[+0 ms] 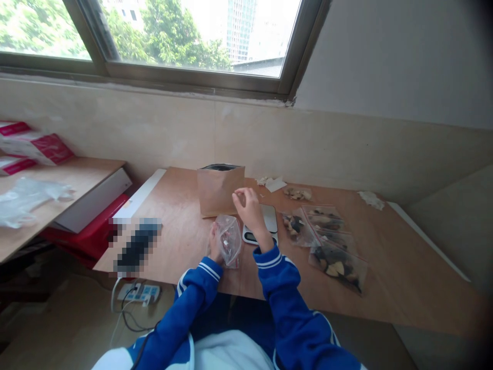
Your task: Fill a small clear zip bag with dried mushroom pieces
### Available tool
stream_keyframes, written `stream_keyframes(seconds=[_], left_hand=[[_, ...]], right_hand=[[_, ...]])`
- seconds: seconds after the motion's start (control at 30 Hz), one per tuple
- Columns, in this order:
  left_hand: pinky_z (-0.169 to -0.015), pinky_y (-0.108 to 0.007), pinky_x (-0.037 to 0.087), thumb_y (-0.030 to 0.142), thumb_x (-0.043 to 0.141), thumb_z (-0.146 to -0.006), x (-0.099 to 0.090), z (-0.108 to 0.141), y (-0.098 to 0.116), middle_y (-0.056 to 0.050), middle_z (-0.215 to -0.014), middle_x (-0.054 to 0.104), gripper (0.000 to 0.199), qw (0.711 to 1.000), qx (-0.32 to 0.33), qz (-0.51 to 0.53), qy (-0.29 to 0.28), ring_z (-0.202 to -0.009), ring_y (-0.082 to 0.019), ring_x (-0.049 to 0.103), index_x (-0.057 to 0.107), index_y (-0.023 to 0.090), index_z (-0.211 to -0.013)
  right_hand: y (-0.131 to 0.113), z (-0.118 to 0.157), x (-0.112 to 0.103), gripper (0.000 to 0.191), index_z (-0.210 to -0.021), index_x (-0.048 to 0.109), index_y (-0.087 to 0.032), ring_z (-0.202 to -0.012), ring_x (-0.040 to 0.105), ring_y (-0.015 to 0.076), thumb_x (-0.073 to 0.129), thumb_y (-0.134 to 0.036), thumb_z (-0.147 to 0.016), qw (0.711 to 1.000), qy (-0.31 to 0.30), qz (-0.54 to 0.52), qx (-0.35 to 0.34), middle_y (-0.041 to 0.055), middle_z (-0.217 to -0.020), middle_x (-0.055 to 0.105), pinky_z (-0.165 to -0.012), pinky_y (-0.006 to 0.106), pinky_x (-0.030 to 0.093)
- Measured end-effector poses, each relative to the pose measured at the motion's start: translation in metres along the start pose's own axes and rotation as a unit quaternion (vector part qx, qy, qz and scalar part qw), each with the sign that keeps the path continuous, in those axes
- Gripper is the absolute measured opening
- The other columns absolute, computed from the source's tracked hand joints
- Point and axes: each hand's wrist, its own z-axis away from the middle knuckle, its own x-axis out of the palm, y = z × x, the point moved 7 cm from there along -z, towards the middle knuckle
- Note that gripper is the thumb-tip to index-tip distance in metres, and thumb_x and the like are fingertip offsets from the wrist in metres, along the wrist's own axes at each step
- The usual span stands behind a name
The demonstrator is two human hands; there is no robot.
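blue sleeves lead to the left hand [214, 245] gripping a small clear bag [229, 239] just left of the scale [262, 224]; right hand [248, 204], fingertips pinched, hovers above—best keep the mouth wide.

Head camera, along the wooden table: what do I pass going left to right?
Blurred dark item → left hand holding a small clear bag → right hand raised above the scale → filled zip bags → crumpled paper scrap near the far right edge.
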Motion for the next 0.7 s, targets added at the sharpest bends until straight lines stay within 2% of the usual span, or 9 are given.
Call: stream_keyframes(seconds=[0.07,0.13,0.23,0.3,0.37,0.43,0.5,0.63,0.7], left_hand=[[-0.032,-0.019,0.026,0.064,0.059,-0.08,0.001,0.0,0.003,0.003,-0.051,0.057,0.046,1.0,0.024,-0.018,0.001,-0.031,-0.007,0.04,0.055,0.018,-0.084],[-0.036,-0.019,0.031,0.067,0.059,-0.078,0.001,0.0,0.004,0.004,-0.052,0.056,0.05,0.999,0.035,-0.016,0.004,-0.035,-0.008,0.043,0.056,0.018,-0.085],[-0.047,-0.022,0.042,0.071,0.059,-0.075,0.0,0.001,0.009,0.003,-0.058,0.058,0.055,0.996,0.082,-0.026,0.014,-0.046,-0.01,0.051,0.058,0.016,-0.083],[-0.052,-0.022,0.043,0.07,0.062,-0.072,0.002,0.002,0.012,0.002,-0.061,0.058,0.055,0.993,0.11,-0.04,0.017,-0.052,-0.01,0.053,0.059,0.015,-0.08],[-0.048,-0.021,0.039,0.068,0.065,-0.071,0.005,0.004,0.014,0.004,-0.055,0.051,0.054,0.99,0.122,-0.064,0.008,-0.049,-0.009,0.047,0.06,0.015,-0.075],[-0.044,-0.021,0.034,0.067,0.066,-0.071,0.01,0.005,0.016,0.007,-0.049,0.044,0.052,0.987,0.127,-0.096,-0.009,-0.044,-0.008,0.04,0.061,0.015,-0.073],[-0.044,-0.022,0.032,0.066,0.064,-0.073,0.014,0.006,0.017,0.007,-0.049,0.043,0.051,0.983,0.134,-0.127,-0.021,-0.044,-0.008,0.038,0.061,0.015,-0.074],[-0.052,-0.023,0.04,0.063,0.058,-0.08,0.016,0.007,0.019,0.003,-0.062,0.054,0.045,0.977,0.151,-0.15,-0.029,-0.055,-0.012,0.048,0.06,0.018,-0.078],[-0.059,-0.025,0.044,0.06,0.055,-0.084,0.017,0.009,0.021,0.001,-0.069,0.058,0.041,0.972,0.168,-0.158,-0.029,-0.062,-0.013,0.052,0.059,0.019,-0.079]], right_hand=[[0.019,0.025,0.018,0.032,-0.11,0.059,-0.016,-0.103,0.059,0.0254,0.057,-0.041,-0.091,0.994,-0.081,0.01,0.068,0.0135,-0.108,0.062,-0.093,0.038,0.045],[0.035,0.043,0.033,0.033,-0.106,0.062,-0.014,-0.095,0.063,0.0243,0.058,-0.043,-0.089,0.978,-0.167,0.005,0.128,0.013,-0.101,0.067,-0.085,0.035,0.048],[0.045,0.051,0.04,0.021,-0.088,0.067,-0.016,-0.079,0.065,0.0203,0.056,-0.034,-0.09,0.962,-0.221,-0.023,0.159,0.0076,-0.084,0.071,-0.072,0.029,0.047],[0.049,0.045,0.034,0.018,-0.079,0.069,-0.018,-0.075,0.066,0.0191,0.056,-0.028,-0.088,0.967,-0.195,-0.036,0.159,0.0054,-0.078,0.072,-0.069,0.027,0.046],[0.056,0.039,0.025,0.017,-0.078,0.07,-0.02,-0.074,0.067,0.0193,0.057,-0.026,-0.087,0.973,-0.147,-0.039,0.171,0.0044,-0.076,0.073,-0.068,0.027,0.047],[0.063,0.037,0.018,0.016,-0.079,0.07,-0.021,-0.074,0.067,0.0201,0.058,-0.029,-0.086,0.976,-0.104,-0.053,0.186,0.004,-0.076,0.073,-0.068,0.028,0.047],[0.068,0.041,0.016,0.019,-0.082,0.069,-0.02,-0.075,0.068,0.0209,0.057,-0.034,-0.086,0.974,-0.068,-0.099,0.191,0.0048,-0.078,0.073,-0.07,0.029,0.049],[0.082,0.077,0.019,0.04,-0.106,0.061,-0.016,-0.083,0.068,0.0225,0.06,-0.049,-0.083,0.948,-0.003,-0.2,0.247,0.0106,-0.095,0.072,-0.076,0.034,0.053],[0.087,0.103,0.029,0.055,-0.117,0.055,-0.017,-0.081,0.068,0.0229,0.068,-0.052,-0.077,0.928,-0.031,-0.231,0.29,0.012,-0.101,0.07,-0.073,0.037,0.055]])
